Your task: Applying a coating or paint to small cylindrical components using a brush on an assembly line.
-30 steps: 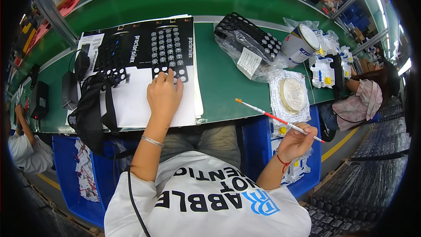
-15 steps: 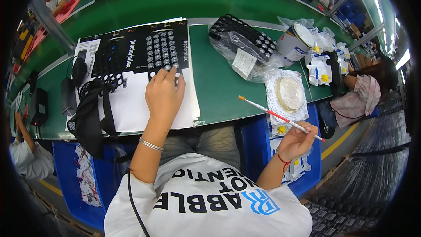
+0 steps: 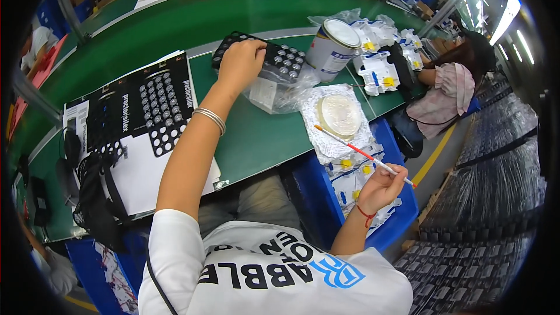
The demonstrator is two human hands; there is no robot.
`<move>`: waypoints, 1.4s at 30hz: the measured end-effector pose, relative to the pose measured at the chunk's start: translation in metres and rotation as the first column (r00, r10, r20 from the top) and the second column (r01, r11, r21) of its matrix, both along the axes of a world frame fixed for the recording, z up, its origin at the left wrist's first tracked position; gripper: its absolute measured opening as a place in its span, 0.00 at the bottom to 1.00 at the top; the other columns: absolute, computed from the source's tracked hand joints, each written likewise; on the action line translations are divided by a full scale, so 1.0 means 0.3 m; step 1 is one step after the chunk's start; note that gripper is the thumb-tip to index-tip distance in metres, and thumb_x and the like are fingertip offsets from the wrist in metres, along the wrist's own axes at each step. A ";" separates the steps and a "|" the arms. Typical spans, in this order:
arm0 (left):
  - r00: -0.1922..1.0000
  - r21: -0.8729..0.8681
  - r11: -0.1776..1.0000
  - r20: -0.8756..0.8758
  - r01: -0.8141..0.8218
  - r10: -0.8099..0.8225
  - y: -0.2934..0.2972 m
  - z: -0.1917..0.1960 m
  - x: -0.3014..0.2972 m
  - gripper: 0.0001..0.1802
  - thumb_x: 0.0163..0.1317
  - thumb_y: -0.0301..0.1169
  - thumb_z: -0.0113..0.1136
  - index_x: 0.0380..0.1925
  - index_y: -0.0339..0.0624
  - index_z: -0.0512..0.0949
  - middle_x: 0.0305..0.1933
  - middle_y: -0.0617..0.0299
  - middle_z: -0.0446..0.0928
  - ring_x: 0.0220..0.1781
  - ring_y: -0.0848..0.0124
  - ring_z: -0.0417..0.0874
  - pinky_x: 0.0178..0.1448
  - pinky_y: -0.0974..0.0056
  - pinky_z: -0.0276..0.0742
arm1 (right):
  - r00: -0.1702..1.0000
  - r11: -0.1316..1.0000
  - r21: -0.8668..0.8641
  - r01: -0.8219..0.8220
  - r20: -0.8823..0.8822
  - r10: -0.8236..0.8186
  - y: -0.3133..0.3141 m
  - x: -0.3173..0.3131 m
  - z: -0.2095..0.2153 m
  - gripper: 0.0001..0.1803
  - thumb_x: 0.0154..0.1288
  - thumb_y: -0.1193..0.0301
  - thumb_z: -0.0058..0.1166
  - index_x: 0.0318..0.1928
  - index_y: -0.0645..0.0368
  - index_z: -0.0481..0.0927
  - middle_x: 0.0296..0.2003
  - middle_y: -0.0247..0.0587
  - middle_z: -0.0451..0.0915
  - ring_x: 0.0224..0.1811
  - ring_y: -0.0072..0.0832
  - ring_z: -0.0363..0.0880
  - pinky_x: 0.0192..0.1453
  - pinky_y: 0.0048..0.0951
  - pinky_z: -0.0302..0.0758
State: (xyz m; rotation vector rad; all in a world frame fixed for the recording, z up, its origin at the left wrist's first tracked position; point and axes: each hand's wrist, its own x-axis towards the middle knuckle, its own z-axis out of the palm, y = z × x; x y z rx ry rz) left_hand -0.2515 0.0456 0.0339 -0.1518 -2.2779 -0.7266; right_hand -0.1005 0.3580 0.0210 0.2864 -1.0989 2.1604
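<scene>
My left hand [image 3: 242, 64] reaches over a black tray [image 3: 224, 46] of round silver caps at the back of the table. Its fingers are bent down and closed, and whatever is between them is hidden. Clear plastic wrap [image 3: 291, 94] lies around the tray's near side. With the fingers of my right hand [image 3: 382, 188] I grip a thin paintbrush [image 3: 364, 154], white and red with an orange tip pointing up and left. Beneath that tip, a round tub [image 3: 340, 115] of pale material rests on white paper. A second grid of silver caps [image 3: 160, 98] in a black holder lies on printed card sheets at left.
Behind the tub stands a metal can [image 3: 332, 49], with white plastic housings [image 3: 378, 73] to its right. Blue bins [image 3: 402, 213] sit below the table edge. A black bag [image 3: 96, 192] lies at left. A co-worker in a pink sleeve [image 3: 443, 102] sits at right.
My left hand has moved from the silver caps on the card sheets to the wrapped tray farther right. My right hand still holds the paintbrush. The view has swung to the right.
</scene>
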 end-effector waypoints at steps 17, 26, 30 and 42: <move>0.910 0.118 0.991 0.403 0.056 -0.099 0.063 0.015 -0.043 0.17 0.40 0.41 0.64 0.31 0.46 0.80 0.22 0.67 0.75 0.28 0.68 0.77 0.36 0.63 0.65 | 0.944 0.931 0.176 0.319 0.026 -0.328 0.146 -0.022 -0.022 0.13 0.68 0.66 0.37 0.31 0.61 0.71 0.23 0.37 0.72 0.24 0.19 0.68 0.32 0.18 0.65; 0.961 0.396 0.903 0.136 0.169 -0.239 0.047 0.135 0.256 0.13 0.44 0.25 0.63 0.32 0.36 0.76 0.29 0.63 0.76 0.34 0.76 0.77 0.43 0.72 0.71 | 0.778 0.511 0.720 0.470 -0.064 -0.625 0.177 -0.060 -0.001 0.11 0.65 0.69 0.43 0.29 0.63 0.73 0.24 0.37 0.74 0.25 0.19 0.72 0.30 0.19 0.68; 0.944 0.464 0.875 0.206 0.138 -0.258 0.038 0.089 0.472 0.13 0.44 0.21 0.60 0.33 0.33 0.75 0.30 0.63 0.75 0.34 0.76 0.75 0.45 0.72 0.70 | 0.797 0.477 0.762 0.437 -0.083 -0.598 0.160 -0.078 0.014 0.11 0.65 0.69 0.43 0.29 0.63 0.73 0.23 0.36 0.74 0.25 0.20 0.72 0.30 0.19 0.68; 0.917 0.877 0.462 0.283 -0.128 -0.282 -0.028 -0.101 0.751 0.13 0.47 0.16 0.58 0.37 0.28 0.74 0.35 0.57 0.76 0.37 0.73 0.77 0.45 0.72 0.72 | 0.784 0.506 0.724 0.470 -0.078 -0.616 0.154 -0.101 0.035 0.13 0.66 0.66 0.42 0.30 0.62 0.72 0.23 0.35 0.73 0.25 0.18 0.70 0.31 0.18 0.67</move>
